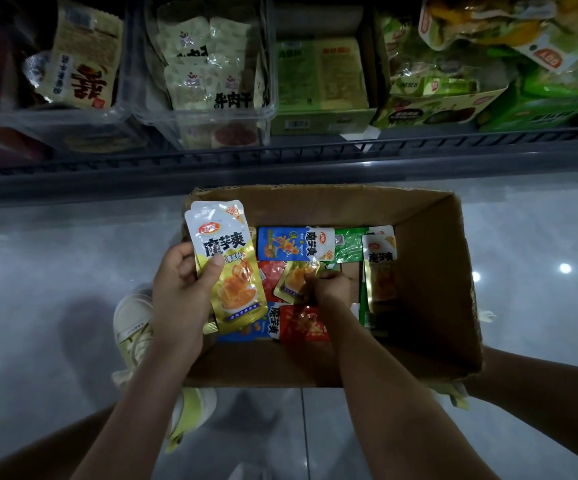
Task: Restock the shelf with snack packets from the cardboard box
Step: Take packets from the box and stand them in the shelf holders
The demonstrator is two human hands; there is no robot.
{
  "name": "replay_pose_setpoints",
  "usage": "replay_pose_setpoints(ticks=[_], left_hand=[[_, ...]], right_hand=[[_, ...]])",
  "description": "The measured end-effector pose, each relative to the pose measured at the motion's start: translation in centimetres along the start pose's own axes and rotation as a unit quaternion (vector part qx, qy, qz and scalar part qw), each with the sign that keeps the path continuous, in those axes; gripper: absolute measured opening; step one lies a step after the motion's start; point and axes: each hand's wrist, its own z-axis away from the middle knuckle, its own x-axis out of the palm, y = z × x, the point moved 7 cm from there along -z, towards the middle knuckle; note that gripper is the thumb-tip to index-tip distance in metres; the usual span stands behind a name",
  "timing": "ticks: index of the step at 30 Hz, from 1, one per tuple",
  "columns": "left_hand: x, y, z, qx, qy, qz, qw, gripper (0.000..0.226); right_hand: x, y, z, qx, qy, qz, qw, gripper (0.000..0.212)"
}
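An open cardboard box (429, 271) stands on the floor below the shelf (280, 161). Inside lie several snack packets: blue (287, 245), green (349, 245), red (304, 323) and a yellow one leaning at the right (379, 265). My left hand (180, 289) grips a small stack of yellow packets (228, 265) over the box's left edge, thumb on the front. My right hand (330, 285) reaches down into the box and pinches another yellow packet (294, 278) lying among the others.
The shelf above holds clear plastic bins (204, 109) with pale snack packs, green and yellow cartons (322, 81) and bagged goods at the right. Shiny grey floor tiles surround the box. My yellow shoes (135, 323) stand left of and under the box.
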Motion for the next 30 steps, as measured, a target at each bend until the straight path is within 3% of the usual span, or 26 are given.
replay_pose_setpoints(ticks=[6,9,14,17,20,24,30], left_hand=[[0.3,-0.3,0.1,-0.006,0.002,0.014,1.000,0.023],[0.3,0.3,0.6,-0.005,0.008,0.041,0.999,0.018],[0.1,2.5,2.6,0.010,0.013,0.074,0.997,0.013],[-0.1,4.4,4.3,0.021,0.005,0.089,0.996,0.015],[-0.5,6.6,6.1,0.034,-0.002,0.085,0.996,0.016],[-0.9,9.9,8.4,0.060,-0.035,0.074,0.995,0.013],[-0.3,15.6,11.8,0.079,-0.093,0.104,0.987,0.017]], right_hand=[[-0.7,0.3,1.4,0.016,0.009,-0.072,0.997,0.015],[-1.2,0.0,3.2,0.005,-0.027,-0.117,0.993,0.014],[-2.7,-2.3,7.7,-0.070,-0.123,-0.162,0.977,0.025],[-4.3,-4.0,10.7,-0.087,-0.169,-0.178,0.965,0.015],[-6.3,-6.3,14.5,-0.119,-0.208,-0.197,0.951,0.032],[-9.0,-9.4,20.3,-0.176,-0.274,-0.182,0.928,0.028],[-13.4,-14.0,27.6,-0.307,-0.286,-0.114,0.901,0.027]])
